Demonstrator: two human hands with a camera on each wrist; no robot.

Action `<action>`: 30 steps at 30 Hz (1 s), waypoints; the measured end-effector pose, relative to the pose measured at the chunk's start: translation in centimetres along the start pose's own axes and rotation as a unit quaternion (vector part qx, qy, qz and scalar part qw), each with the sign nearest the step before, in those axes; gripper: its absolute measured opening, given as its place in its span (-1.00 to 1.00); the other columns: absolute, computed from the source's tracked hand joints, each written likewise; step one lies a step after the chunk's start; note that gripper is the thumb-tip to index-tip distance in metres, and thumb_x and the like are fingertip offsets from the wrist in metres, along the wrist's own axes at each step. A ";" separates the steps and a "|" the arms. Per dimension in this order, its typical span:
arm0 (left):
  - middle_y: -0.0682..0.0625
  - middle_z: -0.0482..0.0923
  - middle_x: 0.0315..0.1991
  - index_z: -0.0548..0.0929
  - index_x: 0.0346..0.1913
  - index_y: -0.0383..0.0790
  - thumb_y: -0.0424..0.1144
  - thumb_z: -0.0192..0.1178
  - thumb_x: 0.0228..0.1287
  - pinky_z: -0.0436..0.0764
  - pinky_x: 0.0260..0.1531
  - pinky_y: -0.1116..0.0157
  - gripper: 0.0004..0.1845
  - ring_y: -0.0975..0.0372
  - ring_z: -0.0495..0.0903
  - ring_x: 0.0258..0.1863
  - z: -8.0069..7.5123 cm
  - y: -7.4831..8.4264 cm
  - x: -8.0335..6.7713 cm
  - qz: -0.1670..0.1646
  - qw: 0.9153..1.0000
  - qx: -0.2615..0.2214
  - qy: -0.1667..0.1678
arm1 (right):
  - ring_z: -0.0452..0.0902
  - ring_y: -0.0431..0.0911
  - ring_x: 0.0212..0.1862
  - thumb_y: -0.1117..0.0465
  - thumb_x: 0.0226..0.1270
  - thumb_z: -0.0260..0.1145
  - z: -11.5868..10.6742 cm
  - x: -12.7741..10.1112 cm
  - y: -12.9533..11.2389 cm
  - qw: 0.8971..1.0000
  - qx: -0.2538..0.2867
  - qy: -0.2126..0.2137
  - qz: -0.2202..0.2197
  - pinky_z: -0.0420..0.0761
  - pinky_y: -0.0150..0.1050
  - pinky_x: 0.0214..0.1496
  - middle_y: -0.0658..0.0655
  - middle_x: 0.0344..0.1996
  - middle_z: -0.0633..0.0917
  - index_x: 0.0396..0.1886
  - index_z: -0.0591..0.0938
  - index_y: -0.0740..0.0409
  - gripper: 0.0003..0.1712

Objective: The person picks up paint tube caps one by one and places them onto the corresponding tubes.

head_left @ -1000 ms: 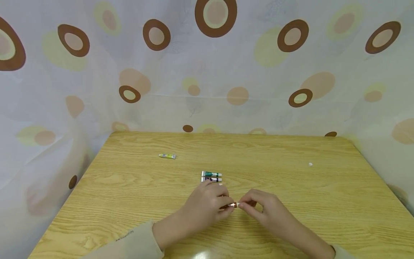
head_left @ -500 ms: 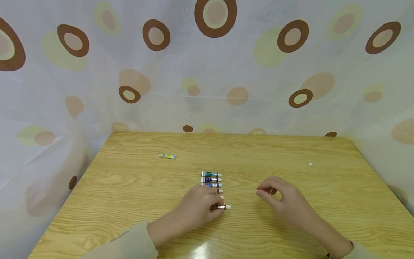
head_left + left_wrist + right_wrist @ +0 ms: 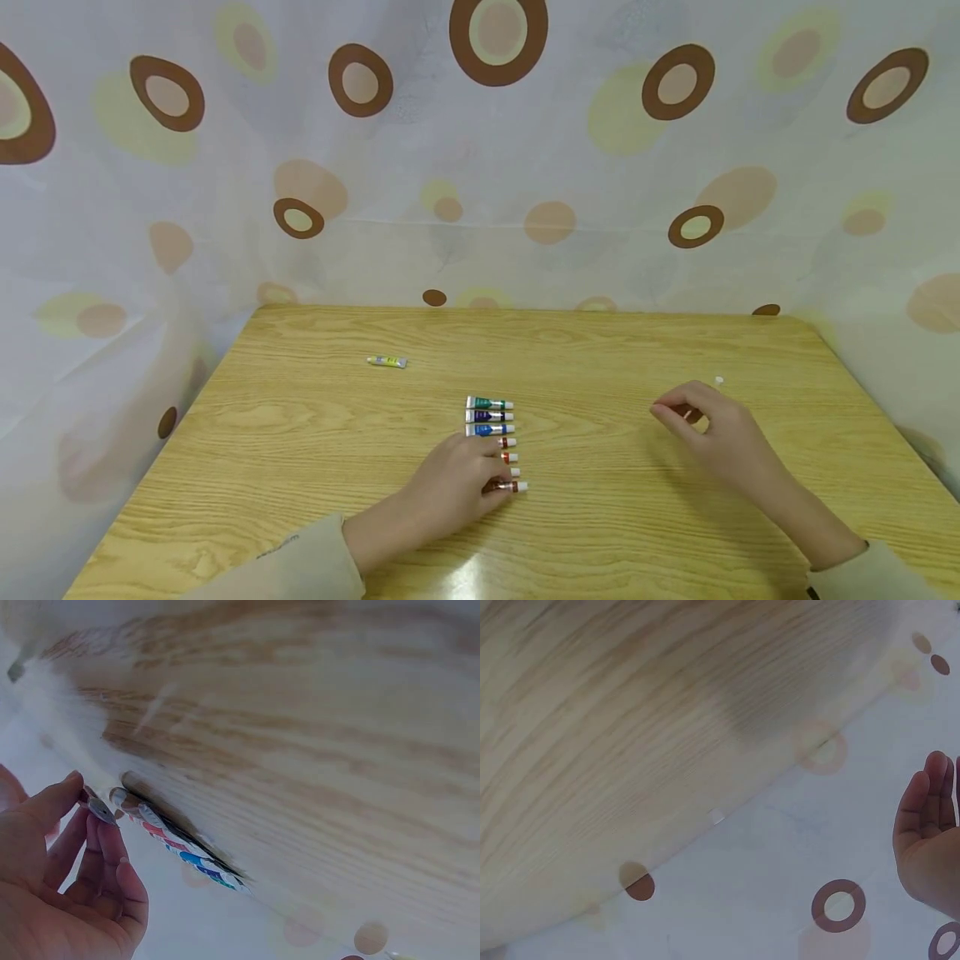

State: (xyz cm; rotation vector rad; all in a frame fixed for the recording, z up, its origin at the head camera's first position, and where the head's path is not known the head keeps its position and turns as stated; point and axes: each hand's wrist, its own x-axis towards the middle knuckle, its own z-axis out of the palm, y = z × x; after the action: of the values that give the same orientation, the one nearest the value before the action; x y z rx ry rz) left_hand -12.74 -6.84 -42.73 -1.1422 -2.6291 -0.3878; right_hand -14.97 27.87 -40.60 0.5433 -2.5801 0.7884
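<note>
1. Work surface: a table [image 3: 300,433] of pale wood-grain laminate, smooth with a slight sheen near the front edge, rounded far corners.
2. Surround: a thin, draped curtain [image 3: 480,192] printed with brown rings and beige and yellow ovals encloses the table on three sides.
3. Row of paint tubes [image 3: 491,437]: small slim cylinders with white caps pointing right, lying side by side near the table's centre. From the far end: green [image 3: 487,403], dark navy [image 3: 487,416], blue [image 3: 487,430], then red-toned tubes partly hidden under the fingers.
4. Left hand [image 3: 457,483]: rests on the table at the near end of the row, fingers curled over the nearest brown tube [image 3: 508,487]. The left wrist view shows thumb and fingertips pinching that tube's crimped flat end [image 3: 97,810].
5. Right hand [image 3: 712,429]: raised just over the table to the right, well apart from the row, fingers loosely curled toward the thumb. Whether anything small sits between them, I cannot tell.
6. Yellow tube [image 3: 387,361]: lies alone, far left of the row, cap to the right.
7. Small white speck [image 3: 719,381]: on the table just beyond the right hand; shape too small to tell.
</note>
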 end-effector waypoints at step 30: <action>0.18 0.70 -0.32 0.85 -0.29 -0.06 -0.06 0.48 0.20 0.62 -0.22 0.44 -0.84 0.42 0.61 -0.33 0.7 -0.5 -0.3 -0.006 0.999 0.001 -0.040 | 0.62 0.02 -0.23 0.12 0.51 0.32 -3.0 0.5 10.2 0.989 -0.082 -0.035 0.115 0.59 -0.26 -0.31 0.28 -0.17 0.68 0.01 0.69 0.31 -0.67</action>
State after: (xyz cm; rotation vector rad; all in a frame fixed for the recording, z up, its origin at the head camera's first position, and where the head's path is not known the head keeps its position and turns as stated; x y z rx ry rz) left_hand -13.03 -7.13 -43.57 -1.1653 -2.7057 -0.3484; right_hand -19.43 37.37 -42.56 0.2294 -2.7745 0.6290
